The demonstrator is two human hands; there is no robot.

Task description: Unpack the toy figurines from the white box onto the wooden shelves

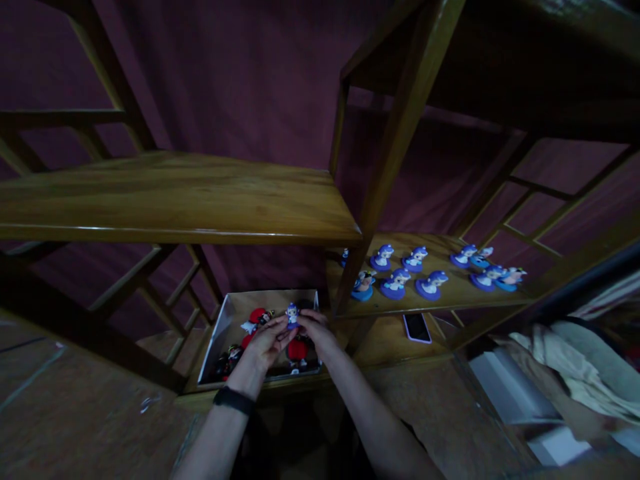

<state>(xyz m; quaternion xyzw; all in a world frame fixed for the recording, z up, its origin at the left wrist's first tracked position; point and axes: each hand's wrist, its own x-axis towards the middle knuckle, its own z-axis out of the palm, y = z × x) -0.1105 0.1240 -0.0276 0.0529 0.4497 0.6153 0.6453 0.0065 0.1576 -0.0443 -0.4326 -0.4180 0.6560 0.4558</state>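
Observation:
Over an open cardboard box, my left hand and my right hand meet around a small purple-and-white figurine. It stands upright between my fingertips, with both hands closed on it at its lower part. My left wrist wears a dark band. Inside the box below lie several red, black and white figures, partly hidden by my hands. To the right, several similar purple-and-white figurines stand in loose rows on a wooden shelf, some others on blue bases.
A wooden shelf board juts out above the box, and a post divides it from the figurine shelf. On a lower board lies a phone. White boxes and pale cloth are at the right.

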